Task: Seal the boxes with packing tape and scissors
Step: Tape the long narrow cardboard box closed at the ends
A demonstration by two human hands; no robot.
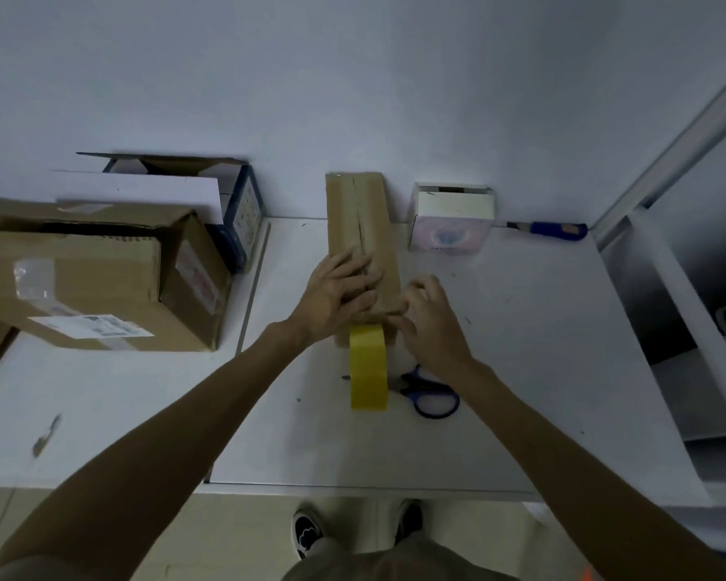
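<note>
While the left hand (340, 295) lies flat on the top of the narrow box (361, 228), its fingers straight and spread across the centre seam, its grip is apart and presses down rather than clamps; the right hand (428, 320) sits at the near right corner of that box with fingers bent, their tips on the cardboard edge; whether its grip pinches tape there or only presses, I cannot tell. From the head view, the box lies lengthwise on the white tabletop (520, 371), its far end against the wall; the yellow tape roll (368, 371) stands on edge, touching the near end of the box, between the two wrists; the scissors (430, 394), with blue handles, lie flat just right of the roll, partly under the right wrist. Right of the box's far end stands a small white box (451, 220), and a blue-handled tool (554, 230) lies beyond it along the wall; at the left sits a big box (80, 278) with a label, and an open box (235, 203) stands behind it.
</note>
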